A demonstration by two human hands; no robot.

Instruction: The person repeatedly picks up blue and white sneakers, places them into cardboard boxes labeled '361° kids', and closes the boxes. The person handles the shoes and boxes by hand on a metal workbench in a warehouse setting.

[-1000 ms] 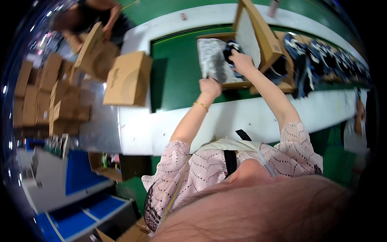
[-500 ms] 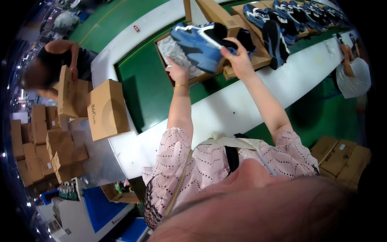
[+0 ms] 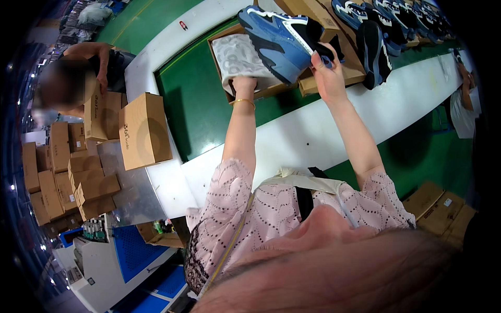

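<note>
A blue sneaker (image 3: 282, 44) with white trim and a black collar is gripped at its heel by my right hand (image 3: 330, 78), thumb on the near side. It hangs tilted over the right part of an open brown shoebox (image 3: 274, 91). White patterned tissue paper (image 3: 241, 56) lies in the box. My left hand (image 3: 244, 83) reaches in at the box's near side, its fingers hidden beneath the paper's edge. Right of the box, another sneaker (image 3: 372, 55) lies on its side with its dark sole showing.
More blue sneakers (image 3: 389, 23) line the far right. The green belt (image 3: 188, 120) runs between white table edges (image 3: 297, 143). On the left stand a closed shoebox (image 3: 145, 130), stacked boxes (image 3: 60, 172) and a co-worker (image 3: 99, 57) handling a box. Another person (image 3: 464, 99) works at the right.
My left hand has slid from on top of the tissue paper to under its near edge, and the paper lies flatter. My right hand still holds the sneaker, now slightly higher over the box.
</note>
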